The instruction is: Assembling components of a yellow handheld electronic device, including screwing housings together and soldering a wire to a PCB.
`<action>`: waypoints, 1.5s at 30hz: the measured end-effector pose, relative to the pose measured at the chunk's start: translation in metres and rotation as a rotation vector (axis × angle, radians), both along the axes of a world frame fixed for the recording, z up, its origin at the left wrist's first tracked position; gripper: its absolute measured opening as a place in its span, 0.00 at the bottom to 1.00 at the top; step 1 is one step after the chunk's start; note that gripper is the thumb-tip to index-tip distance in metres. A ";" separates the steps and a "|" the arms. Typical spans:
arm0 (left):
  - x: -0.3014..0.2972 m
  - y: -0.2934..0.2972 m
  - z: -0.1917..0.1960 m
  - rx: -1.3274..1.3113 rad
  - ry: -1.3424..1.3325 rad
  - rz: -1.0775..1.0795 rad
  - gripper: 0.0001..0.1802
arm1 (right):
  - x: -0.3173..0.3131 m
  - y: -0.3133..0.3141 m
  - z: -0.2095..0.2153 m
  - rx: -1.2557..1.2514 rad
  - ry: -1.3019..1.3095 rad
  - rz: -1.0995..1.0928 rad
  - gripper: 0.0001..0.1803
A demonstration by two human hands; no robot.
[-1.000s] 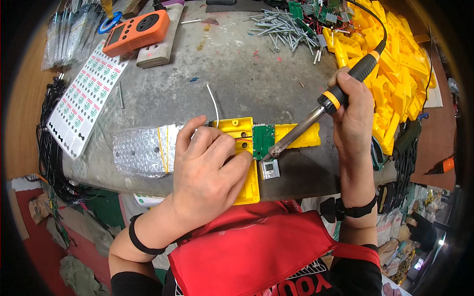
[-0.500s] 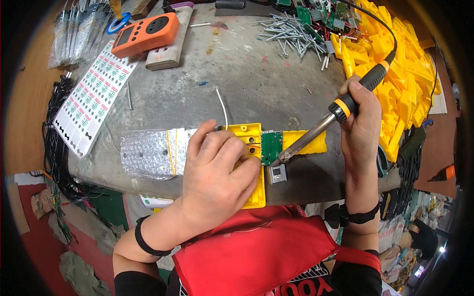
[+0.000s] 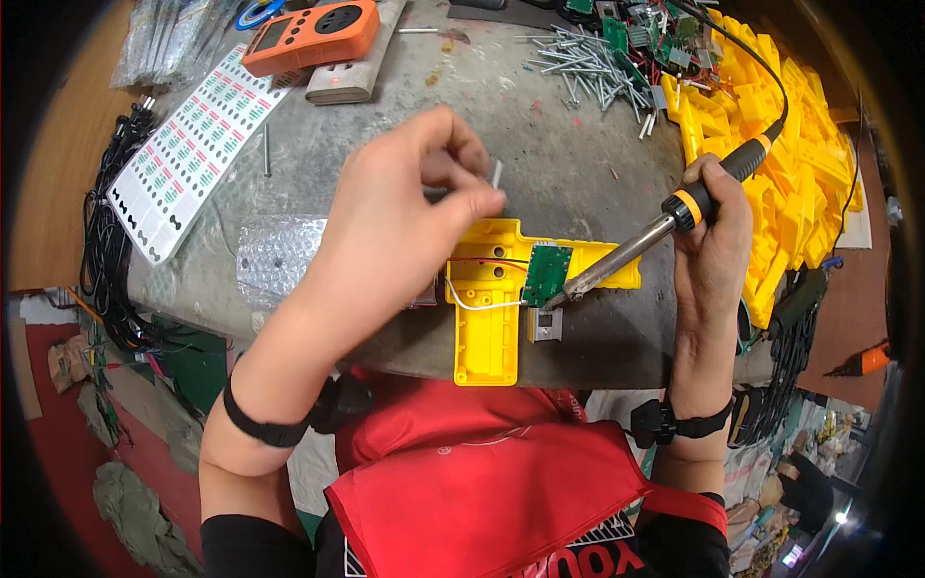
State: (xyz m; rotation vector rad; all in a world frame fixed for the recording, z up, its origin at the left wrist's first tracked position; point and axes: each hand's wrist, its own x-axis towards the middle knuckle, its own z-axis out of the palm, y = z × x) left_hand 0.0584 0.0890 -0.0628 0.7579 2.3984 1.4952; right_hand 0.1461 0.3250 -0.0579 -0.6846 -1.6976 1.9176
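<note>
My right hand (image 3: pixel 715 226) grips a soldering iron (image 3: pixel 631 250) by its black and orange handle. The iron's tip meets the lower right corner of a small green circuit board (image 3: pixel 547 272). That board lies across a yellow plastic casing (image 3: pixel 487 352) with a handle-like part pointing at me. A white wire (image 3: pixel 477 307) curves from the board's lower edge to the left, and red and black wires run beside it. Above the casing's left side, my left hand (image 3: pixel 419 173) is closed in a pinch; a white wire end (image 3: pixel 497 173) sticks up at its fingertips.
A small metal heat sink (image 3: pixel 545 326) sits below the board. Bubble wrap (image 3: pixel 279 255) lies at left, near a label sheet (image 3: pixel 193 154). Farther back are an orange meter (image 3: pixel 310 37), a power strip (image 3: pixel 349 82), screws (image 3: pixel 593 67) and piled yellow casings (image 3: pixel 785 164).
My left hand has lifted off the casing and moved up and away, uncovering the casing and the curved white wire. The iron stays at the board's corner. The view has shifted slightly.
</note>
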 end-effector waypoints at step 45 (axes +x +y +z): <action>0.043 -0.002 -0.018 -0.098 0.495 -0.202 0.08 | -0.001 -0.008 -0.009 0.060 -0.054 -0.010 0.14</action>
